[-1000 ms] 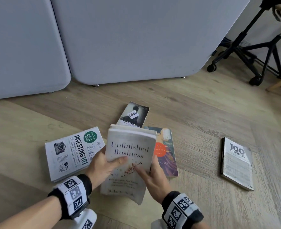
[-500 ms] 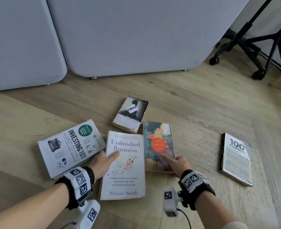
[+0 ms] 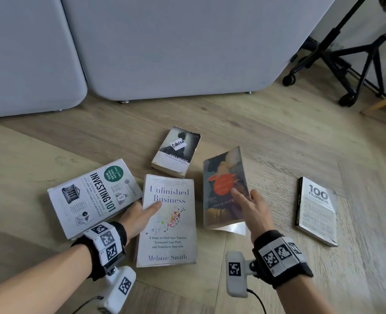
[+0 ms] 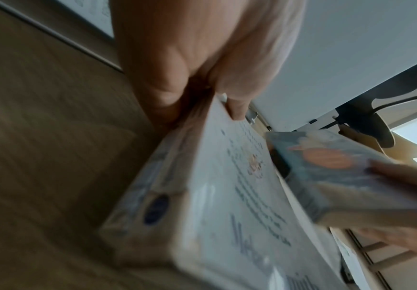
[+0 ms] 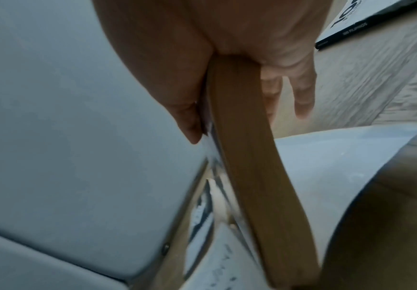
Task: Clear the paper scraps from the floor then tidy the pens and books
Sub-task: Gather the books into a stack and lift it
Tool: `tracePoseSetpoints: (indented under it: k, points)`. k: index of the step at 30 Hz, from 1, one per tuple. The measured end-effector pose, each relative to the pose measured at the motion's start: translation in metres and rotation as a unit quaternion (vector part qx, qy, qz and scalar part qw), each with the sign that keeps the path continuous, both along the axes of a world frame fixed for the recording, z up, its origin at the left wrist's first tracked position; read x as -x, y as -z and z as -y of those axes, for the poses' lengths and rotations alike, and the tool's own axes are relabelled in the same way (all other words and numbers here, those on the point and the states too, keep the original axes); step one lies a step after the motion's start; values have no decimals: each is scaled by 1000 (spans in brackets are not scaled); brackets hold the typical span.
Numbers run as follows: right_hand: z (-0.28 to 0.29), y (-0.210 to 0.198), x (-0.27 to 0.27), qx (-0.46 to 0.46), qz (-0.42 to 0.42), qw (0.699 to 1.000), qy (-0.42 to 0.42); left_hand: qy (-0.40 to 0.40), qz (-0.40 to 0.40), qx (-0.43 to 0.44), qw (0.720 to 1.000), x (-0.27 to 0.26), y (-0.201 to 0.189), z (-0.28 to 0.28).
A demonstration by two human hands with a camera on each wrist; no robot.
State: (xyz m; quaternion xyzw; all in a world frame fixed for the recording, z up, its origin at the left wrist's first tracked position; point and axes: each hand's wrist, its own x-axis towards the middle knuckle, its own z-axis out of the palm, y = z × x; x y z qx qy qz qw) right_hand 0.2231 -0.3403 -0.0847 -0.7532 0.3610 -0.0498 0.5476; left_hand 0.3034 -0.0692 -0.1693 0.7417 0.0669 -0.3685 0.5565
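Several books lie on the wooden floor. My left hand [image 3: 146, 210] holds the left edge of the white "Unfinished Business" book [image 3: 167, 225], thumb on the cover and fingers under it; the left wrist view shows this hand [image 4: 197, 78] on the book [image 4: 227, 196]. My right hand [image 3: 244, 198] grips the book with the orange circle [image 3: 221, 177] and tilts it up off the floor. In the right wrist view, that book's page edge [image 5: 247, 157] sits between thumb and fingers [image 5: 302, 98]. "Investing 101" [image 3: 92, 198], a small dark paperback [image 3: 176, 150] and "100 Filipinos" [image 3: 316, 209] lie flat.
Grey padded panels [image 3: 187, 41] stand along the back of the floor. A black wheeled stand [image 3: 350, 53] and a wooden leg [image 3: 382, 103] are at the back right. Bare floor lies between the orange-circle book and "100 Filipinos".
"Unfinished Business" went down onto the floor. My right hand moved to the orange-circle book, took hold of it and lifted it to the right. My left hand stayed on "Unfinished Business".
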Motion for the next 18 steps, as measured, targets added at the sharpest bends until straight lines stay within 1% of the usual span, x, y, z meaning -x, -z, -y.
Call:
tracePoseSetpoints:
  k: [2,3,4,6,8,9,10,11,12,13,14,15,17,18]
  points:
    - [-4,-15,7,-97,76,992,16,7,0,12,1000,1,-3,-1]
    - [-8,-25,10,-136,103,985,10,4,-5,20,1000,0,-5,-1]
    - [-14,-34,14,-163,123,979,-7,-3,-15,36,999,1,-11,1]
    - [-24,-36,21,-165,120,976,-76,-12,-28,82,996,2,-24,8]
    - [-41,-21,30,-116,62,981,-143,-43,-49,106,992,3,-34,17]
    - [-49,-7,36,-54,26,980,-191,-48,-54,103,992,3,-34,21]
    - [-55,7,43,34,-5,971,-237,-30,-55,94,994,4,-32,25]
    - [-64,14,48,79,-51,967,-239,-3,-58,79,995,6,-31,29]
    - [-66,25,51,203,-79,933,-285,19,-62,56,996,7,-26,32]
    - [-65,35,54,262,-117,905,-313,27,-62,31,997,6,-21,35]
    - [-64,39,57,254,-153,895,-334,30,-56,14,998,5,-15,38]
    - [-60,44,58,221,-163,905,-325,36,-48,5,998,3,-8,41]
    - [-45,47,56,214,-156,916,-303,46,-48,-8,998,-1,4,50]
    - [-31,51,54,208,-141,927,-279,51,-40,-9,998,-3,7,57]
